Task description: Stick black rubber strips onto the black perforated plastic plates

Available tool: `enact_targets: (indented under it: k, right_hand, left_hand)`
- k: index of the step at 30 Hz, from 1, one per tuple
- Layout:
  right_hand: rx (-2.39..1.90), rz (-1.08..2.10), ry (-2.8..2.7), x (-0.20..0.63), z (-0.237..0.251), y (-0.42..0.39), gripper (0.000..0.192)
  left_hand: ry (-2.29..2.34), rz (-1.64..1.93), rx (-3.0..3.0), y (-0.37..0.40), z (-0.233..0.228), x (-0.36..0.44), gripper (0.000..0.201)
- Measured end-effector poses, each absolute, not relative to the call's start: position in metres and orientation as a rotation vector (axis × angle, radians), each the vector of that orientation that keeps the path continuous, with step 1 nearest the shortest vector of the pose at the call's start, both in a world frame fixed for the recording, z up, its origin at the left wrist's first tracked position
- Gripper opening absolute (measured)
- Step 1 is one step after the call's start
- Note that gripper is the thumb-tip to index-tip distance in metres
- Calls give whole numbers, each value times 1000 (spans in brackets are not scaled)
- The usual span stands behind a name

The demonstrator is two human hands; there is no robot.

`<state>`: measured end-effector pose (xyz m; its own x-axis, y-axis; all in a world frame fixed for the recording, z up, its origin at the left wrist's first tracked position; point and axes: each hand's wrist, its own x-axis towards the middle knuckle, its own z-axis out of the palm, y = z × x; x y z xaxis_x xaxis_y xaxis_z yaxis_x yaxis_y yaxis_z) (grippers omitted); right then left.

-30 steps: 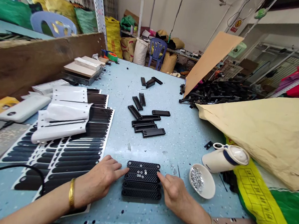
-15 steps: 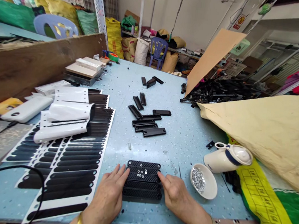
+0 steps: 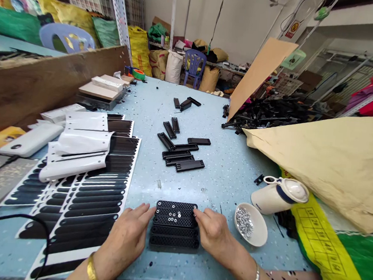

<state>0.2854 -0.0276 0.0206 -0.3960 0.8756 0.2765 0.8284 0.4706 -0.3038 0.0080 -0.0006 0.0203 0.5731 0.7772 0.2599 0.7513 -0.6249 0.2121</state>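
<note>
- Black plastic strips [image 3: 175, 224], four of them laid side by side in a block, are seen on the blue table [image 3: 229, 170] near its front edge.
- Small silver washers [image 3: 173, 216] are scattered on the upper strips.
- The left hand [image 3: 125, 238] is laid flat against the block's left end, its grip spread, fingers touching the strips.
- The right hand [image 3: 213, 234] is pressed to the right end, its grip likewise spread, nothing pinched.
- A white bowl [image 3: 251, 225] of silver bits is set just right of the right hand; a white jug [image 3: 279, 196] lies tipped behind it.
- Sticker sheets [image 3: 93, 197] are spread to the left.
- More loose strips [image 3: 182, 150] lie farther back.
</note>
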Motion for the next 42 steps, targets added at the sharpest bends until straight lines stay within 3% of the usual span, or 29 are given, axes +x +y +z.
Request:
enact_targets:
  k: [4, 10, 23, 31, 39, 42]
  right_hand:
    - [-1487, 203, -2388, 258, 36, -5, 26]
    - [-1542, 342, -2481, 228, 43, 19, 15]
    - [-1608, 353, -2286, 263, 32, -32, 20]
    - [-1589, 346, -2240, 264, 22, -36, 18]
    - [-1436, 294, -2160, 269, 24, -47, 28]
    - [-1411, 244, -2190, 269, 27, -51, 31]
  left_hand:
    - [1273, 629, 2779, 1, 18, 24, 47]
    - [1213, 482, 2765, 5, 19, 44, 53]
    - [1145, 762, 2723, -7, 17, 23, 38]
    - [1093, 747, 2791, -9, 15, 28, 50]
    - [1163, 799, 2710, -11, 7, 13, 40]
    - [1145, 778, 2710, -12, 5, 12, 50]
